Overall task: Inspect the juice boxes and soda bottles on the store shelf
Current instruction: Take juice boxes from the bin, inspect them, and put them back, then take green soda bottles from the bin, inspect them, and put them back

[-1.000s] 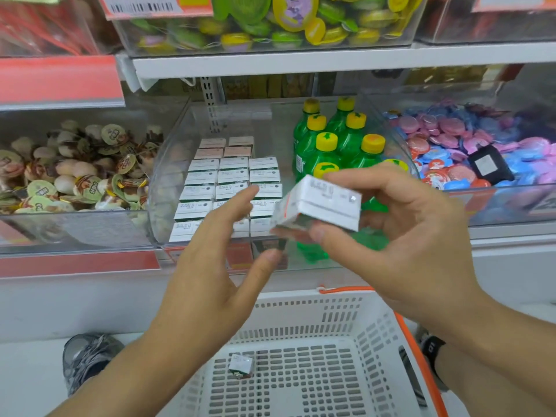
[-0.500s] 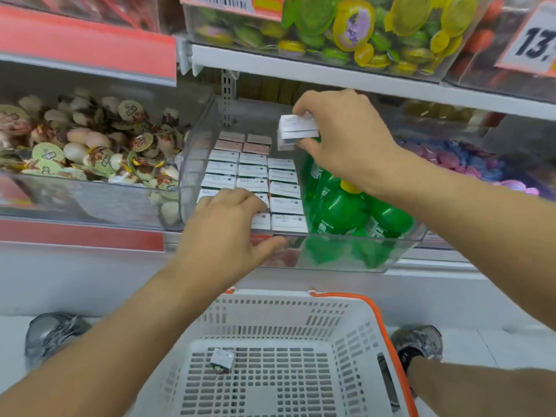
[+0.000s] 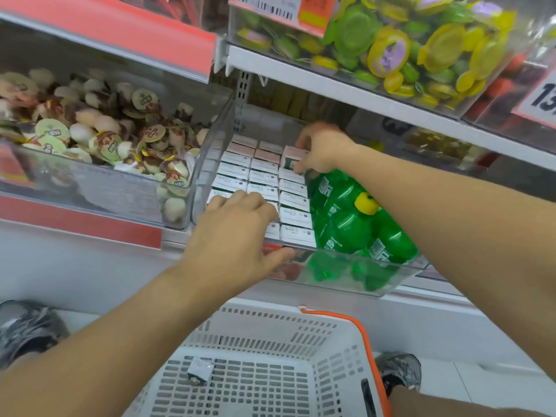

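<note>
Small white juice boxes (image 3: 264,176) stand in rows inside a clear plastic bin (image 3: 346,278) on the shelf. Green soda bottles (image 3: 355,227) with yellow caps fill the bin's right side. My right hand (image 3: 323,149) reaches to the back of the rows and grips one juice box (image 3: 290,159), tilted, at the rear of the right column. My left hand (image 3: 237,236) lies over the front boxes, fingers curled on their tops and thumb along the bin's front rim.
A white basket (image 3: 270,341) with an orange handle sits below the shelf and holds one small box (image 3: 200,370). A bin of jelly cups (image 3: 90,139) stands to the left. The upper shelf (image 3: 361,91) with green and yellow snacks overhangs the bin. Shoes show at both floor sides.
My right hand carried the juice box from in front of me up over the bin, then down to the back of the rows. My left hand settled onto the front boxes.
</note>
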